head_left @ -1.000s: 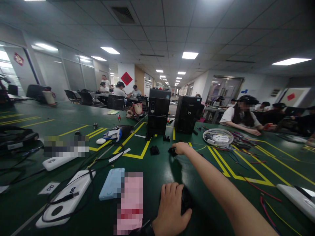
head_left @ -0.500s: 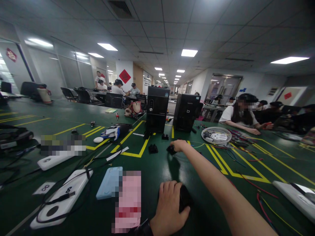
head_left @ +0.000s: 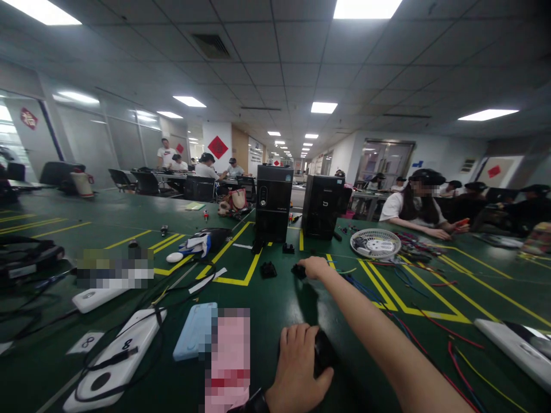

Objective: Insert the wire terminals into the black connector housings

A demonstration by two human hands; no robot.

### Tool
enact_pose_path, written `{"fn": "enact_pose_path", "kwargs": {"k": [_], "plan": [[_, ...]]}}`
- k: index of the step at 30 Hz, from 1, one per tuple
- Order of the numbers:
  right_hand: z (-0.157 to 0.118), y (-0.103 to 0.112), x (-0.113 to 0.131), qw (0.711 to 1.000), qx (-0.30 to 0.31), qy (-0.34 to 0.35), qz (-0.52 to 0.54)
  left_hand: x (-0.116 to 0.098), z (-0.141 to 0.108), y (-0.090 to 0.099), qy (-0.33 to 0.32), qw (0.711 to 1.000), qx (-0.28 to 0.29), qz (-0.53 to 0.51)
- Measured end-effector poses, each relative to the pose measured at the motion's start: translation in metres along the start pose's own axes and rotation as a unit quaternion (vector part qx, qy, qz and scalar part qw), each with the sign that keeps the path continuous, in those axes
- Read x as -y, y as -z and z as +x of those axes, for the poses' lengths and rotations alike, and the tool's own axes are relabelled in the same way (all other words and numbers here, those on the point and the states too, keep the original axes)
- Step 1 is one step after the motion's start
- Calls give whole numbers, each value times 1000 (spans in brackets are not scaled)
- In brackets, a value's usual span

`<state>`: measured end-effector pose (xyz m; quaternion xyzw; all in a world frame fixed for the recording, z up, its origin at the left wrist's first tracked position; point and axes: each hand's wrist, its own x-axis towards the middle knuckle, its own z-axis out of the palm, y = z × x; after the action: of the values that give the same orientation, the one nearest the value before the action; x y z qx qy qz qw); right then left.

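Note:
On the green table, my left hand [head_left: 298, 361], with a dark band at the wrist, rests over a black object [head_left: 323, 351] near the front edge, its fingers wrapped on it. My right hand [head_left: 315, 268] reaches farther out, its fingertips pressed on a small black part [head_left: 298, 271] on the table. A similar black part [head_left: 268, 270] lies to its left. Another small black piece [head_left: 288, 248] sits beyond, in front of two black tower cases, one on the left [head_left: 272, 203] and one on the right [head_left: 321, 206].
A white round basket [head_left: 375, 244] and loose coloured wires [head_left: 407, 275] lie to the right, near a seated person [head_left: 415, 209]. Leftward are a light blue case [head_left: 196, 331], a pink item [head_left: 232, 355], white devices [head_left: 118, 361] and black cables.
The whole scene sits slightly lower in the view, as the camera has tilted up. Both hands stay at the same black objects.

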<state>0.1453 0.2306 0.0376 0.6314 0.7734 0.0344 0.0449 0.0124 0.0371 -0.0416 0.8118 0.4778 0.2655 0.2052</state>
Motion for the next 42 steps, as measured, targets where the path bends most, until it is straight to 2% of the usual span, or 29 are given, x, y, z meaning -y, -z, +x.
{"fn": "enact_pose_path", "kwargs": {"k": [6, 9, 12, 15, 20, 24, 27, 31, 36, 42], "plan": [[-34, -28, 15, 993, -121, 5, -2, -1, -1, 4, -3, 1000, 3, -4], [-56, -32, 13, 983, -178, 38, 27, 1, -1, 3, -5, 1000, -1, -8], [-83, -34, 9, 973, -209, 69, 72, 3, -1, -1, -5, 1000, -13, -21], [-116, -39, 6, 966, -203, 102, 120, 3, 0, -3, 9, 999, -23, -30], [-169, -44, 3, 961, -148, 151, 179, 1, 1, -1, 37, 998, -14, -54], [-192, -43, 0, 958, -100, 176, 201, 3, 1, -1, 44, 996, -12, -74], [-191, -42, 1, 957, -88, 181, 208, 4, 1, -2, 42, 996, -16, -74], [-170, -43, 3, 957, -92, 188, 200, 2, 2, -1, 55, 996, -23, -68], [-119, -43, 9, 962, -110, 178, 175, -5, 2, 4, 108, 993, -27, -45], [-59, -43, 22, 973, -128, 120, 152, 2, 3, -3, 107, 993, -9, -56]]}}
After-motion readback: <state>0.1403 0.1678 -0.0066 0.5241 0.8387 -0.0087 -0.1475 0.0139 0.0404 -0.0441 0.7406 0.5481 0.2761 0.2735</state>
